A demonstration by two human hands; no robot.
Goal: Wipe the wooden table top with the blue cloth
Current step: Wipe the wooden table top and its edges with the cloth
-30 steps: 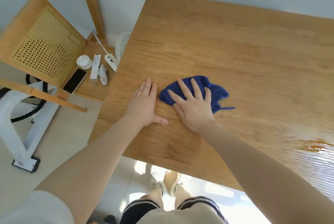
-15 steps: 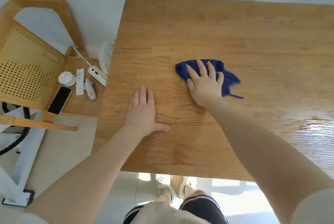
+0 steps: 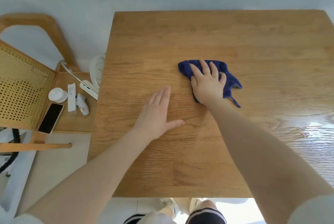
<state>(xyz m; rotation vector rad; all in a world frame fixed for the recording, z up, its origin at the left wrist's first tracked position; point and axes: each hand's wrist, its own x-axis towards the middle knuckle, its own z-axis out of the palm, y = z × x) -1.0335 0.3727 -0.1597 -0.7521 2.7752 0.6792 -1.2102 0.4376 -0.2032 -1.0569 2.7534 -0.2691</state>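
Observation:
The blue cloth (image 3: 229, 79) lies bunched on the wooden table top (image 3: 180, 39), a little right of its middle. My right hand (image 3: 207, 83) presses flat on the cloth with its fingers spread, covering much of it. My left hand (image 3: 157, 115) rests flat on the bare wood just left of the cloth, fingers straight and together, thumb out to the right, holding nothing.
Left of the table stands a wooden chair with a cane back (image 3: 21, 86). Its seat carries a black phone (image 3: 50, 118), a white remote (image 3: 71, 97), a small white cup (image 3: 57, 95) and a white power strip (image 3: 89, 88). Glare shines on the table's right side (image 3: 310, 129).
My right hand has slid the cloth away from me and to the right across the table. My left hand has stayed flat in much the same place.

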